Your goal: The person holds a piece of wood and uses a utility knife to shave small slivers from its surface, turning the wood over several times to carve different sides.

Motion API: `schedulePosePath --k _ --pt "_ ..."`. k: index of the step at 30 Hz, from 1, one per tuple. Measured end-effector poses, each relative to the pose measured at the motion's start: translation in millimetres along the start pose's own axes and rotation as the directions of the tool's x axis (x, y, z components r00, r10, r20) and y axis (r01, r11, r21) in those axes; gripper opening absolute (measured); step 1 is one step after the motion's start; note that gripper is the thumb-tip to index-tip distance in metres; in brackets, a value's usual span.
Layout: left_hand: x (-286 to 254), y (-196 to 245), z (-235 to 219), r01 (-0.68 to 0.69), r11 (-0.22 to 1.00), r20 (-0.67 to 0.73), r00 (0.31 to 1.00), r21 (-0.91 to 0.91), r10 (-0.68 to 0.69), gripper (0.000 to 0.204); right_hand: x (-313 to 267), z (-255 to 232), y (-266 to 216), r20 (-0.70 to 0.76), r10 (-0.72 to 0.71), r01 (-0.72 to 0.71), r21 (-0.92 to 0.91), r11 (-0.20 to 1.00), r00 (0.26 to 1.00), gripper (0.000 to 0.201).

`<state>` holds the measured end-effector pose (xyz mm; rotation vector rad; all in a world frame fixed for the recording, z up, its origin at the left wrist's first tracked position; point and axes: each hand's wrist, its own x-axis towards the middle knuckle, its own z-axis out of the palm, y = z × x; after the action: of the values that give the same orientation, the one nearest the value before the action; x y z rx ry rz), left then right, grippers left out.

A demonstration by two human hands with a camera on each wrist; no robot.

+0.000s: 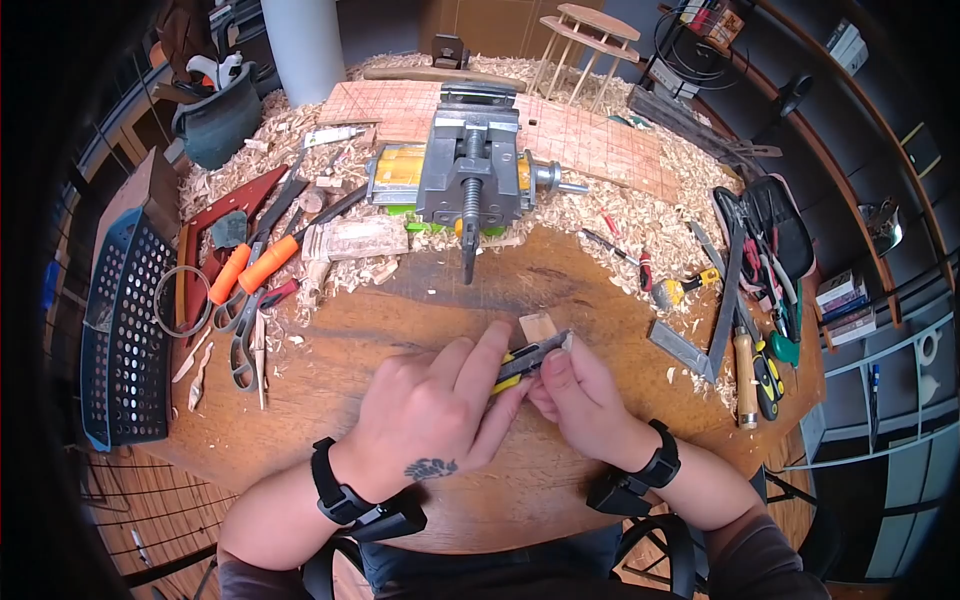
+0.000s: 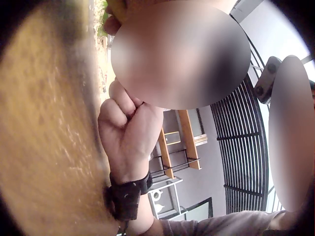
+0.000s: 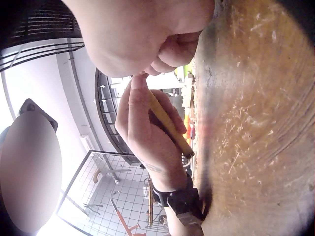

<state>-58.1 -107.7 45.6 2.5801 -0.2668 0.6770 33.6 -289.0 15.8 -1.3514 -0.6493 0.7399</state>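
Close to the table's front edge, my left hand grips a yellow and black utility knife, its grey front end slanting up to the right. My right hand pinches around that front end, thumb on top and fingers curled beneath. A small pale wood block shows just beyond the fingers. In the right wrist view, the knife's yellow body runs through the left hand, its rear end sticking out past the palm. The right fingers hide the tip. The left wrist view shows the right hand with its fingers curled.
A metal vise stands at the back centre among wood shavings. Scissors with orange handles, a carved wood piece and a blue perforated basket are on the left. A steel square and a tool pouch lie on the right.
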Motion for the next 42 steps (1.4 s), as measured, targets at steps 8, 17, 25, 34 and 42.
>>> schedulePosePath --k 8,17,25,34,42 --pt "-0.2 -2.6 2.0 -0.013 0.999 -0.045 0.999 0.03 0.014 0.049 3.9 -6.2 3.4 0.045 -0.017 0.015 0.036 0.999 0.999 0.042" --pt "-0.4 -2.5 -1.4 0.001 1.0 0.074 0.997 -0.015 0.0 0.051 -0.1 -6.6 -0.1 0.085 0.087 -0.1 0.174 0.98 0.993 0.043" --pt "-0.3 -3.1 -1.3 -0.023 1.0 -0.002 1.0 0.016 0.023 0.05 2.9 -7.3 4.1 0.077 -0.015 0.01 0.067 0.998 0.997 0.044" --pt "0.9 1.3 -2.2 0.033 0.999 -0.012 0.999 0.019 -0.033 0.049 4.7 -9.9 0.3 -0.007 0.016 -0.016 -0.034 0.999 1.0 0.043" --pt "0.9 0.1 -2.2 0.028 0.999 -0.011 1.0 0.018 -0.028 0.05 4.2 -11.7 2.1 -0.007 0.016 -0.017 -0.055 0.998 1.0 0.043"
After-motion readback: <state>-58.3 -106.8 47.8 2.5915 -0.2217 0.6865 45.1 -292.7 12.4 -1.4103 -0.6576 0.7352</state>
